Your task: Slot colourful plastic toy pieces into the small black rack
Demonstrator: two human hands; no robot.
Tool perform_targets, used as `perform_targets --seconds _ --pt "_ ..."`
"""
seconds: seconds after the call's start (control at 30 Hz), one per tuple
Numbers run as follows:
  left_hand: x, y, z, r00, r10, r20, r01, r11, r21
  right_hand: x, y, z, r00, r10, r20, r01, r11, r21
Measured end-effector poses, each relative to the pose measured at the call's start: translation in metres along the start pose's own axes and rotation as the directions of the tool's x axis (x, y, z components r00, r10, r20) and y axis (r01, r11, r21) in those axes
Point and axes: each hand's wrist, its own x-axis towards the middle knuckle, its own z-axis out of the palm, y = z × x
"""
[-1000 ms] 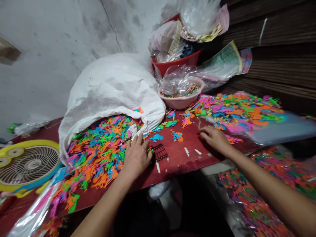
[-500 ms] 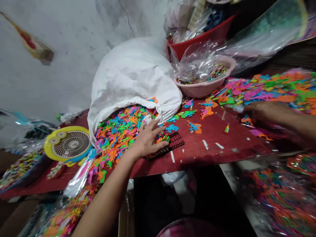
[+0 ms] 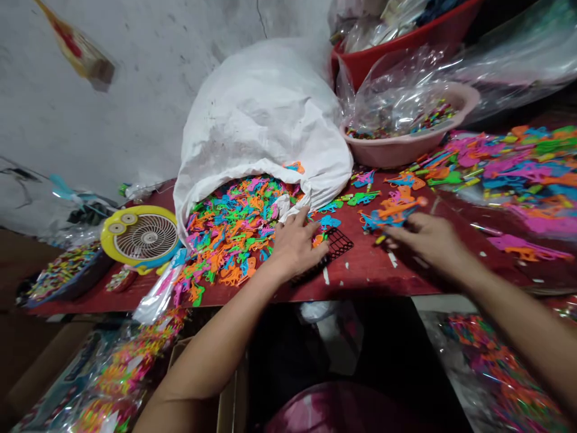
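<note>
My left hand (image 3: 295, 245) lies with its fingers spread over a small black lattice basket (image 3: 340, 242), covering much of it. Colourful plastic toys (image 3: 238, 225), many of them gun-shaped, spill from a white sack (image 3: 265, 114) beside those fingertips. Low above the red table, my right hand (image 3: 433, 240) is blurred. Its thumb and fingers are closed on orange and blue plastic toys (image 3: 399, 210), whose exact outline is smeared. A few loose toys lie close by, among them a blue one (image 3: 330, 222) and a green one (image 3: 363, 198).
A pink basin (image 3: 392, 150) of small bright pieces under clear plastic stands behind, below a red tub (image 3: 406, 45). More toys (image 3: 532, 162) are heaped at right. A yellow owl-faced fan (image 3: 139, 237) and a dark tray (image 3: 67, 276) sit left. Filled bags (image 3: 505, 373) lie below the red table (image 3: 279, 296).
My right hand has come leftward from the heap at right to the middle of the table, with orange and blue toys at its fingers. My left hand stays over the basket. The view has shifted.
</note>
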Motion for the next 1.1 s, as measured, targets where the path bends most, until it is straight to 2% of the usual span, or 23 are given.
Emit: perform_targets --seconds 0.03,0.13,0.23,0.33,0.47,0.57,0.8,0.97,1.1 --pt "0.0 0.003 0.0 1.0 -0.02 -0.002 0.02 1.0 0.002 -0.007 -0.001 0.022 0.995 0.02 0.098 -0.029 0.996 0.085" --pt "0.001 0.005 0.0 0.999 -0.047 -0.006 0.047 0.999 -0.003 -0.018 -0.001 0.071 0.981 0.018 0.192 -0.048 0.988 0.149" --pt "0.001 0.002 0.001 0.998 -0.055 0.001 0.055 0.998 -0.016 -0.022 -0.002 0.094 0.972 0.008 0.237 -0.024 0.998 0.064" --pt "0.001 -0.001 0.002 0.999 -0.051 0.002 0.051 0.999 -0.016 -0.021 -0.001 0.097 0.969 -0.026 0.244 0.057 0.991 -0.121" --pt "0.002 -0.002 0.002 0.999 -0.032 -0.018 0.032 0.999 -0.019 -0.02 0.004 0.094 0.959 -0.167 0.227 0.231 0.927 -0.295" --pt "0.002 -0.002 0.003 0.999 -0.032 -0.017 0.031 0.999 -0.039 -0.025 0.009 0.098 0.936 -0.277 0.216 0.335 0.889 -0.312" --pt "0.003 -0.001 0.004 0.998 -0.062 -0.018 0.061 0.997 -0.038 -0.039 0.016 0.118 0.898 -0.418 0.139 0.441 0.853 -0.279" --pt "0.003 -0.001 0.002 0.998 -0.06 -0.01 0.059 0.997 -0.052 -0.022 0.014 0.123 0.896 -0.398 0.199 0.444 0.809 -0.385" --pt "0.003 -0.008 0.002 0.999 -0.038 0.026 0.042 0.979 -0.202 -0.012 0.012 0.12 0.903 -0.322 0.284 0.424 0.771 -0.475"
